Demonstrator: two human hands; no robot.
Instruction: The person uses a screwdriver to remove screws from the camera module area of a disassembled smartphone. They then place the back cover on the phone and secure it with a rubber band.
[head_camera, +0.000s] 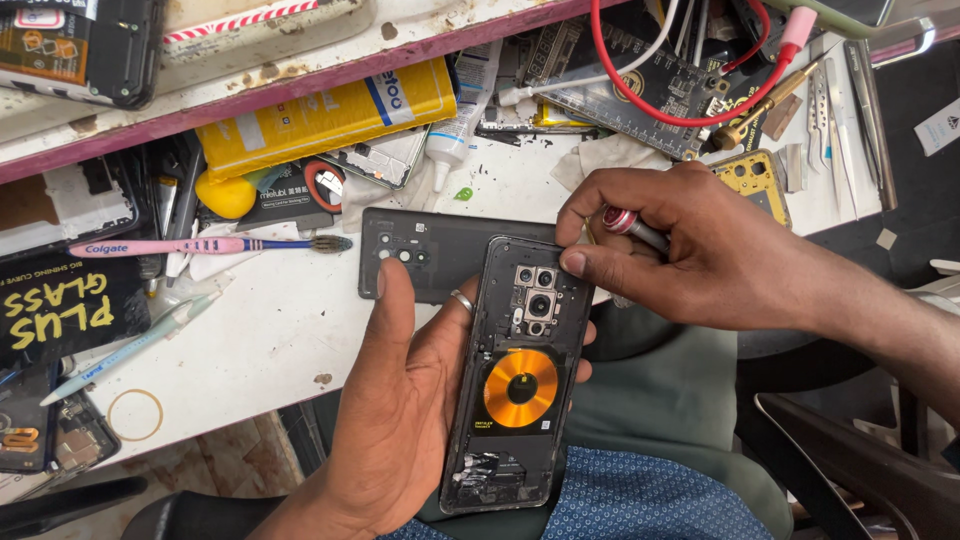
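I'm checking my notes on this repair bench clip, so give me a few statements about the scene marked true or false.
1. The left hand holds an opened phone with its back cover off. True.
2. The right hand is empty. False: it grips a screwdriver at the phone's top edge.
3. A pink toothbrush lies on the white bench. True.
4. The removed back cover lies on the person's lap. False: it lies on the bench, behind the phone.

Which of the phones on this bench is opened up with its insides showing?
The one in the left hand: the opened phone shows an orange coil and camera modules. The dark back cover on the bench behind it is closed.
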